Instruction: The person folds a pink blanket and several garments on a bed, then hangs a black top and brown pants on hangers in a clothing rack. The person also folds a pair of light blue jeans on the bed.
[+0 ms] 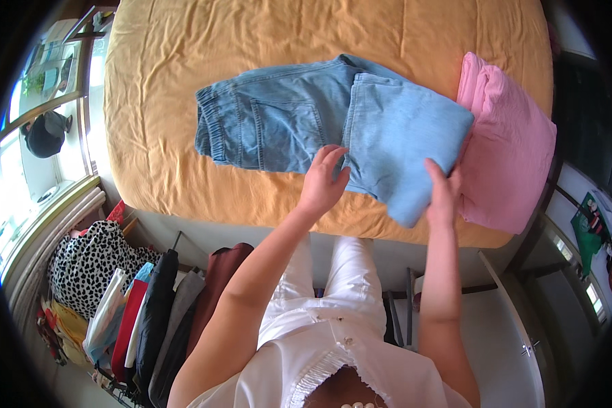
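A pair of light blue denim jeans lies sideways on the bed, its elastic waistband to the left and a back pocket facing up. The lower legs are folded back over the upper part, paler side showing. My right hand grips the near right edge of this folded part, thumb on top and the other fingers partly hidden behind it. My left hand is at the near end of the leg hem, fingers curved and apart; whether it touches the denim is unclear.
A folded pink cloth lies to the right of the jeans on the orange-yellow bedsheet. Hanging clothes crowd the lower left, beside a black-and-white spotted fabric. A white door panel stands at the lower right. Windows are at left.
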`<state>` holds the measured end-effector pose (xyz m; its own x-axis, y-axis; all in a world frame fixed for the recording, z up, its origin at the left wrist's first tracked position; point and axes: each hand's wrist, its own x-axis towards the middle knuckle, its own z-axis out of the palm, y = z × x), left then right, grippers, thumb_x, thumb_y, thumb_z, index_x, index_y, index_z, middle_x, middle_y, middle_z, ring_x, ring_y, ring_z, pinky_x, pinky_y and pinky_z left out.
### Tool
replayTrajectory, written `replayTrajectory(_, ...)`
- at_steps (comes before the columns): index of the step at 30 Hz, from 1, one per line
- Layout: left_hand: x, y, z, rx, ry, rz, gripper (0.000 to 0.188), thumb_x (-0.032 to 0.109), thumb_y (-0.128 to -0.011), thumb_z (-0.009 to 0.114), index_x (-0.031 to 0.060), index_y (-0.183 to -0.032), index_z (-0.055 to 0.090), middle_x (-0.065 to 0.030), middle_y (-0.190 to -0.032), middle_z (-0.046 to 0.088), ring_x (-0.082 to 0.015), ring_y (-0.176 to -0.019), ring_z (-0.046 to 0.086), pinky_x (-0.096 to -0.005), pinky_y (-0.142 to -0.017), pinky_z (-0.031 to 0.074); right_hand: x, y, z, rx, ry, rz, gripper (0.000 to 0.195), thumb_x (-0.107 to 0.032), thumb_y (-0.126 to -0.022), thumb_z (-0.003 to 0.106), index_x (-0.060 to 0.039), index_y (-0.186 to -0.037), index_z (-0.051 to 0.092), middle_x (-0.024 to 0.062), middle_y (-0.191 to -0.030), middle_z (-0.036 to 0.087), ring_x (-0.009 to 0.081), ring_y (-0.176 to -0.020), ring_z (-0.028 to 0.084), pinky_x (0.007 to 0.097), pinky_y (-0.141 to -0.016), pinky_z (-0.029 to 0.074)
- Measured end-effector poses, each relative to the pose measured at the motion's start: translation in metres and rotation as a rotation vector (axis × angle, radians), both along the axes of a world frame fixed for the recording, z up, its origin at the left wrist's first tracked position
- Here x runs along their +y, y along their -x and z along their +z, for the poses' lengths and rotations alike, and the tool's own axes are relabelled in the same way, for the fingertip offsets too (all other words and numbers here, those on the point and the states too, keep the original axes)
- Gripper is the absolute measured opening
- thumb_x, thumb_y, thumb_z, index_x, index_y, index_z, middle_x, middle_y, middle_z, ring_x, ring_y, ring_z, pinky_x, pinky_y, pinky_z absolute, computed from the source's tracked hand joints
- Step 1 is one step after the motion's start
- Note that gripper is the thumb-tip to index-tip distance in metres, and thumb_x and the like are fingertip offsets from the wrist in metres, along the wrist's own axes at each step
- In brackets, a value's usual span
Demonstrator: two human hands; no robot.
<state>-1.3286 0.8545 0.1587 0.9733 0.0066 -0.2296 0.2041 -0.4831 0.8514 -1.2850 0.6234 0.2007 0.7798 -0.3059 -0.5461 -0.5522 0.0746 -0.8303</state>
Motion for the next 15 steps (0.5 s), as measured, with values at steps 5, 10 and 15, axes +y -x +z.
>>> replayTrajectory(5,0.113,-0.009,0.053,0.386,0.932,0.371,0.034,0.027,-0.096,0.055,0.0025,-0.120,0.058,-0.0086,-0.113,0.064,-0.0181,-0.105,0.061,-0.0327,-0.086,0.051,0.178,0.005,0.047,-0.380,-0.251,0.421,0.046,-0.016,-0.084,0.070,-0.0004,-0.120,0.045,0.0090,-0.107,0.054,0.0170,-0.097,0.058,0.0315,-0.083,0.048)
replayTrajectory(10,0.248,-0.004,-0.004,0.496,0.918,0.779,0.051,0.044,-0.093,0.051,0.0060,-0.126,0.054,-0.0094,-0.114,0.063,-0.0208,-0.099,0.061,-0.0368,-0.086,0.050,0.241,0.020,0.013,-0.018,-0.370,0.814,0.041,-0.011,-0.088,0.065,-0.0048,-0.125,0.049,0.0088,-0.108,0.060,0.0143,-0.089,0.062,0.0283,-0.076,0.053)
replayTrajectory(15,0.273,-0.003,-0.079,0.461,0.171,0.537,0.050,0.035,-0.081,0.069,0.0007,-0.117,0.059,-0.0153,-0.122,0.058,-0.0286,-0.110,0.055,-0.0427,-0.093,0.044,0.155,0.050,-0.093,0.023,0.217,0.634,0.043,-0.013,-0.087,0.067,-0.0069,-0.127,0.051,0.0087,-0.113,0.061,0.0156,-0.095,0.060,0.0286,-0.083,0.050)
